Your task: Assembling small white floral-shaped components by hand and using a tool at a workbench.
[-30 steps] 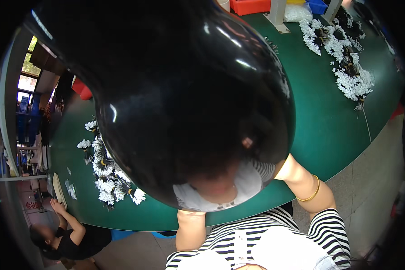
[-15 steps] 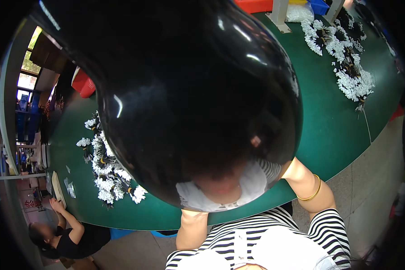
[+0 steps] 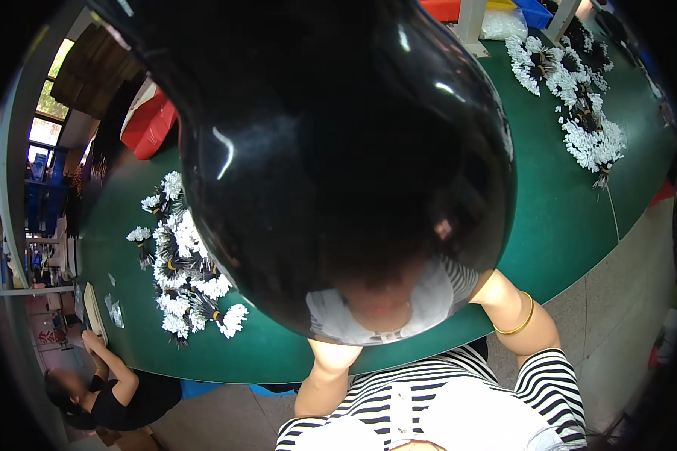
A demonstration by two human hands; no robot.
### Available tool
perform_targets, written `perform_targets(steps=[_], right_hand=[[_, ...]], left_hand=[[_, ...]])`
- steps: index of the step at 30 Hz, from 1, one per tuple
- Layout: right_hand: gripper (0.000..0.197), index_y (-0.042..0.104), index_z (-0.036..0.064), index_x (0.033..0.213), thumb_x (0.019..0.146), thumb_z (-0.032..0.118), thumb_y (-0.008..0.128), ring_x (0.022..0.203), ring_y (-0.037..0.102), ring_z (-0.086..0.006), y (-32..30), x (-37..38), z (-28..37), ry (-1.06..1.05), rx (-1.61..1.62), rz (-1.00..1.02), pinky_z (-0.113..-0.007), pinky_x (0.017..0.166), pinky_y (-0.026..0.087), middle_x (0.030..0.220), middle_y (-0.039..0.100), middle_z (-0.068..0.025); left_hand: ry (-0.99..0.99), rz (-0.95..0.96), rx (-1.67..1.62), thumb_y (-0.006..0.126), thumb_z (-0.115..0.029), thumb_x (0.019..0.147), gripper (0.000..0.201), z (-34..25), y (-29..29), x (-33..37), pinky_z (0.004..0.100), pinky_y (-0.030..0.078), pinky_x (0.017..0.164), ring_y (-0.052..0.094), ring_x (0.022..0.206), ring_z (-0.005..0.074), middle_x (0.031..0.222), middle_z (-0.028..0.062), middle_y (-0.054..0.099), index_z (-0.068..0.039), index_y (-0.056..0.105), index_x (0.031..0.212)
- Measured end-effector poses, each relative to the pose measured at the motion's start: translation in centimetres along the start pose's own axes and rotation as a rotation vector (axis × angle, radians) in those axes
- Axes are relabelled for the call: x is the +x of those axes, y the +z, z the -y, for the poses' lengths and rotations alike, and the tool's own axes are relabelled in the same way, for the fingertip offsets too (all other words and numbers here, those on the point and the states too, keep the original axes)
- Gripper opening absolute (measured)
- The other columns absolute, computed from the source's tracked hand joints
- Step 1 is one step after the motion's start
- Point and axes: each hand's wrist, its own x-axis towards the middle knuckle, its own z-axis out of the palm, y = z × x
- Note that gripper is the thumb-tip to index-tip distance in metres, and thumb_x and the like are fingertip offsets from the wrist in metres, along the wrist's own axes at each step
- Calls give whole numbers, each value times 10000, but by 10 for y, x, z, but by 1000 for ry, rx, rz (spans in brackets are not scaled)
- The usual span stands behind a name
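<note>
A large glossy black rounded housing (image 3: 353, 173), perhaps a lamp or magnifier head, fills the middle of the view above the green table (image 3: 549, 240). It covers most of both my hands and whatever is under it. My left hand (image 3: 334, 355) shows only its wrist end below the housing's lower rim, and the fingers are hidden. At the right rim, my right hand (image 3: 490, 288) is likewise visible only near the wrist. Bunches of white connectors on black leads (image 3: 192, 263), tied with yellow bands, lie left of the housing.
More white-and-black bunches (image 3: 590, 135) lie at the far right. A red bin (image 3: 149, 124) stands far left; a clear bag of white parts (image 3: 502, 24) and a blue bin (image 3: 532, 12) are at the back. Another person (image 3: 120, 383) sits at the left with hands on the table.
The black housing appears slightly further right and higher in view, uncovering more of the red bin and left bunches. A little more of my left wrist shows. My right forearm has hardly moved.
</note>
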Motion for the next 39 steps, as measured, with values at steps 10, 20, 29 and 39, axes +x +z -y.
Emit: perform_targets(steps=[10,20,29,39], right_hand=[[193,570,-25,929,768,53,642,734,545,-76,12,1,-13,43,513,-50,-226,681,462,790,600,-39],[154,584,-31,866,762,74,626,700,558,-103,11,2,-13,-19,400,-29,-244,656,457,769,611,-58],[151,597,-27,828,752,94,644,673,568,-107,2,2,10,-27,206,-8,-246,626,455,740,620,-70],[177,555,-33,951,791,20,609,741,564,-94,2,0,-10,23,574,-58,-236,643,466,771,591,-46]], left_hand=[[-229,-95,-263,543,121,738,256,-8,0,0,276,468,769,595,839,199,917,168,594,124,532,993],[-10,58,-155,565,159,699,496,-3,-4,5,344,450,860,548,1002,252,1142,218,505,116,417,1170],[-72,126,-154,562,197,671,651,2,-7,6,360,421,899,513,1059,256,1200,207,461,54,338,1266],[-381,408,-367,507,-242,836,479,43,-69,-11,422,459,808,525,962,341,1045,248,532,67,406,1188]])
